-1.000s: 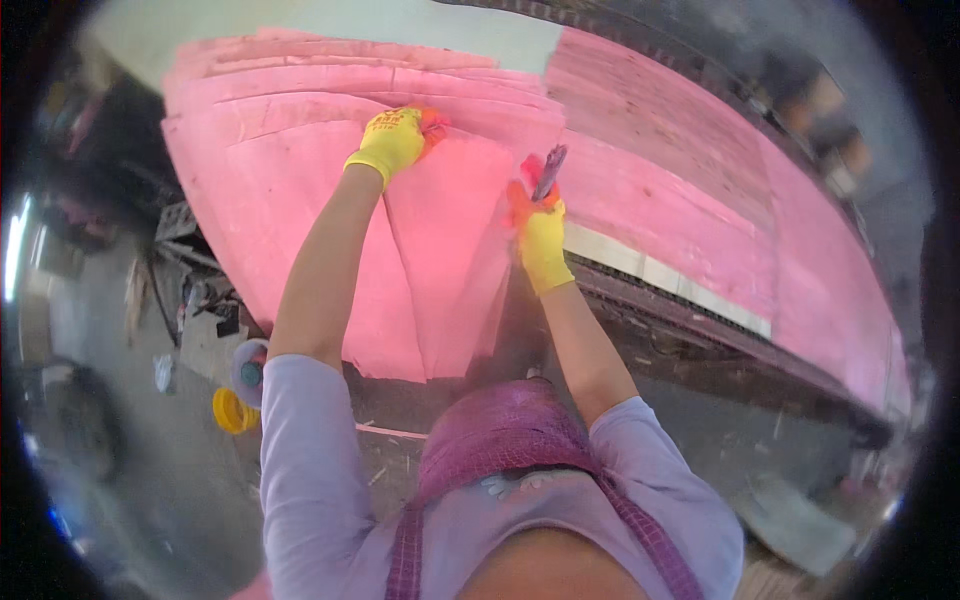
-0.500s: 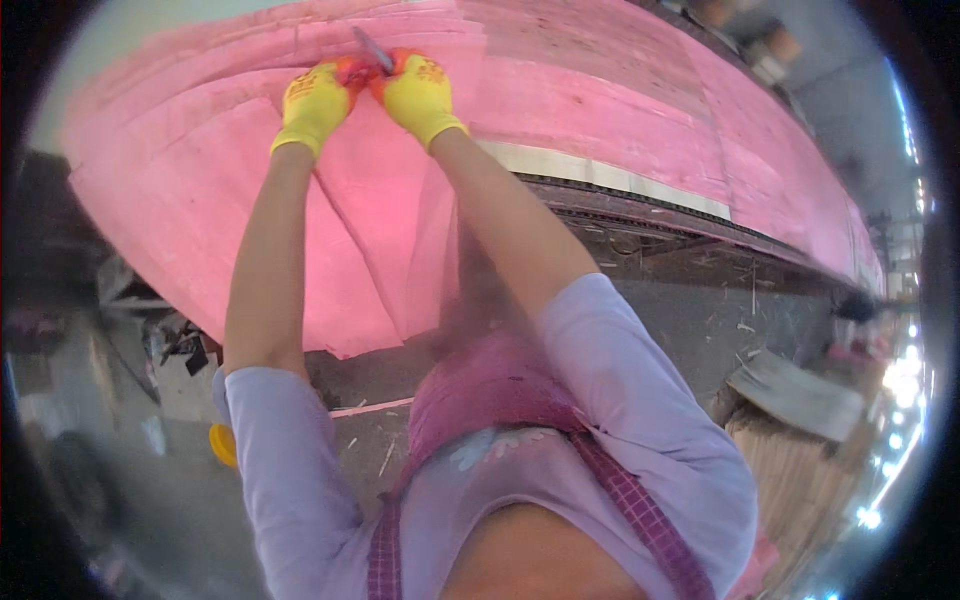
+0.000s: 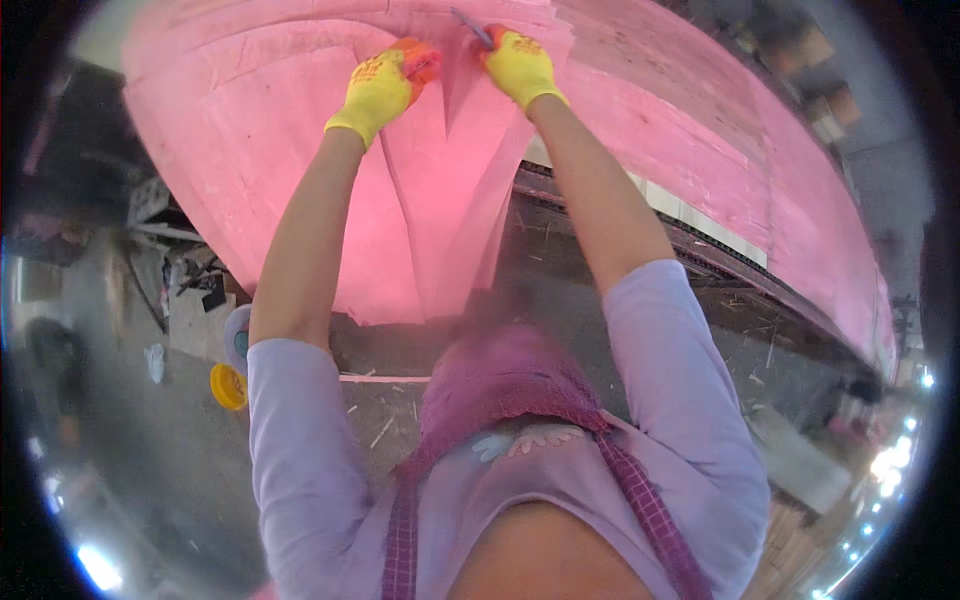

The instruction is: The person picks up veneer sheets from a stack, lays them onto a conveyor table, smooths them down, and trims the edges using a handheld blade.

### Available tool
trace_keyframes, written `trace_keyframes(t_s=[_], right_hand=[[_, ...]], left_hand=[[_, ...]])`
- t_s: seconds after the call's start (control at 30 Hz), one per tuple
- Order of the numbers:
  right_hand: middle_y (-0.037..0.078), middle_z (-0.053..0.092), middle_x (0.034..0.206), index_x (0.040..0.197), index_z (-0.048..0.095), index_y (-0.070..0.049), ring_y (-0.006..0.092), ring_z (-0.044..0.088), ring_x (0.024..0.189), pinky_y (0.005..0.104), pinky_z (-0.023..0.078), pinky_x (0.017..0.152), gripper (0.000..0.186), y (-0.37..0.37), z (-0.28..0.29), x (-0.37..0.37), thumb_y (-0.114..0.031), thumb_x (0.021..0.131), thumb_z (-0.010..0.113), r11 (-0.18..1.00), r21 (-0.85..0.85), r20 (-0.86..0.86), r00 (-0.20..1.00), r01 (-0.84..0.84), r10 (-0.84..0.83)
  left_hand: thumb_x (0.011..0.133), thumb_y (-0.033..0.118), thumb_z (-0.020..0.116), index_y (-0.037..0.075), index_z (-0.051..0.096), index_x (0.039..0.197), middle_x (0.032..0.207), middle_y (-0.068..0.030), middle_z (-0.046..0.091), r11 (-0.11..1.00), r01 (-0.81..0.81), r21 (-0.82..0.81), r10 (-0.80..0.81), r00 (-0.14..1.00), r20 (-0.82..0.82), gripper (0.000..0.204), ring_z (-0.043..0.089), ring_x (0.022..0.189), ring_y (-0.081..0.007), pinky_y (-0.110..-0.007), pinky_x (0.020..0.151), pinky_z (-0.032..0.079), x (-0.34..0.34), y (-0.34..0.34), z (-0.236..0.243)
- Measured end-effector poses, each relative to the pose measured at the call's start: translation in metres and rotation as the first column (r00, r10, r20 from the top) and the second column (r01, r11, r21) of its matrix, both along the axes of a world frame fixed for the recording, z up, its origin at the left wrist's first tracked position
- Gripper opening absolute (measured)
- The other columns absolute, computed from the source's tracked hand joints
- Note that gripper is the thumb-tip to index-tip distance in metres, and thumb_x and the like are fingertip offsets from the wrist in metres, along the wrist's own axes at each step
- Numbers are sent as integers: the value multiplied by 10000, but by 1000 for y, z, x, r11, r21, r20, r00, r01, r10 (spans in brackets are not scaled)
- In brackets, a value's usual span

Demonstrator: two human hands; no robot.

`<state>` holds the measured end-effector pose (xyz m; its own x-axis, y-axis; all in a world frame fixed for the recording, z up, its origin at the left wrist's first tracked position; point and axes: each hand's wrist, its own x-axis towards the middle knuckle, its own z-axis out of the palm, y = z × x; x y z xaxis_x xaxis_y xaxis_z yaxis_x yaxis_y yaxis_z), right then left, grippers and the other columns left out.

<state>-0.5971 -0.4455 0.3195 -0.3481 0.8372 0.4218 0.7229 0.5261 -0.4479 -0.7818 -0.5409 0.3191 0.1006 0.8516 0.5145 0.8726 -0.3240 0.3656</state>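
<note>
Thin pink sheets that look like wood veneer (image 3: 300,190) lie in overlapping layers before me, with their near ends hanging over the edge. My right hand (image 3: 522,68), in a yellow glove with orange-red fingers, is closed around a narrow dark knife (image 3: 470,26) that points up and to the left. My left hand (image 3: 382,88), gloved alike, is closed low over the sheets; whatever is in its fingers is hidden. Between the hands, a narrow V-shaped gap or fold runs down the pink surface.
Another long pink stretch (image 3: 680,130) curves away to the right, above a pale strip (image 3: 690,215) and a dark table edge. Scraps litter the grey floor (image 3: 380,400). A yellow round object (image 3: 228,386) is beside my left sleeve. Pale boards (image 3: 800,460) lie at the lower right.
My hands were together and are now apart, the right one moved off to the right with the knife. The view has shifted, and a V-shaped gap or fold shows between them.
</note>
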Motion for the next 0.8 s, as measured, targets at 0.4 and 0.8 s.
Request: trace_keyframes(t_s=[0.4,0.8], right_hand=[[4,580,743,881,599,-53,86,513,588,217,398,495,126,-106,-61,371,8,772,586,887,-326,-607,646,328,-462],[-9,591,725,886,627,-16,65,512,615,222,416,556,149,-183,66,438,-111,785,682,912,-150,-605,694,381,-390]], left_hand=[[679,278,709,129,505,1203,1404,-175,317,907,-274,-321,163,929,-333,581,402,1229,-294,-399,947,398,0,-6,6],[794,29,636,95,474,1299,1155,-25,551,872,461,-165,-87,477,874,534,527,772,-53,-215,678,451,353,-143,-53]])
